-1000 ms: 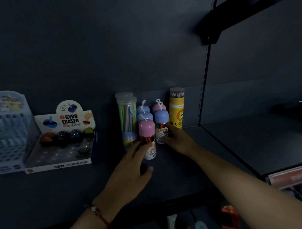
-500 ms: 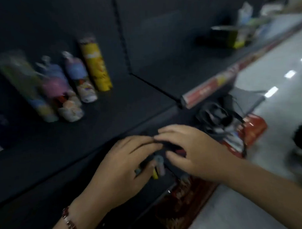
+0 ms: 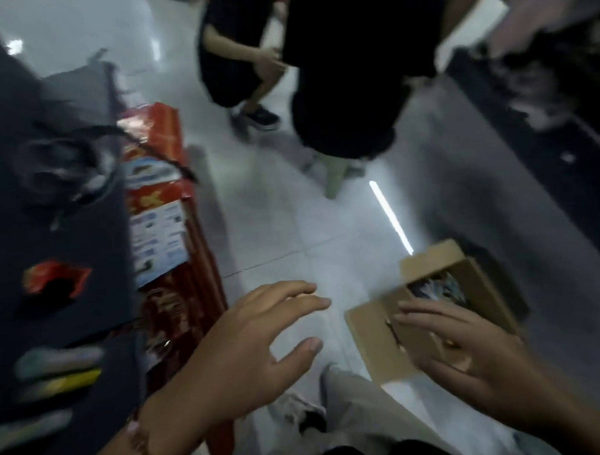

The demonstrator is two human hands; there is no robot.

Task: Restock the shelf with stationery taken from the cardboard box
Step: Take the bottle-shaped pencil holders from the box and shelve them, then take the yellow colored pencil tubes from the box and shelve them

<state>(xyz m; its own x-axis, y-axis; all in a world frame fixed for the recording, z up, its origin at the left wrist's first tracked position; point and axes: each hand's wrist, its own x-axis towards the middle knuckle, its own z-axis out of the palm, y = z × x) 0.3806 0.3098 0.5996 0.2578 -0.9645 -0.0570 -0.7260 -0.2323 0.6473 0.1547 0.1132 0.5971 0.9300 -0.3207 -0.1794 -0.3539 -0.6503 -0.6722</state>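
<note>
Cardboard box [image 3: 374, 337] under right grip [image 3: 466, 351] — fingers spread; left grip [image 3: 248, 351] wide — beside.

left hand [image 3: 248, 351]: fingers spread, empty | right hand [image 3: 466, 351]: fingers extended, empty

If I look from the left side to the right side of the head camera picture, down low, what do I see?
Dark shelf → red packages → left hand → pale floor → right hand, reaching over the open cardboard box.
</note>
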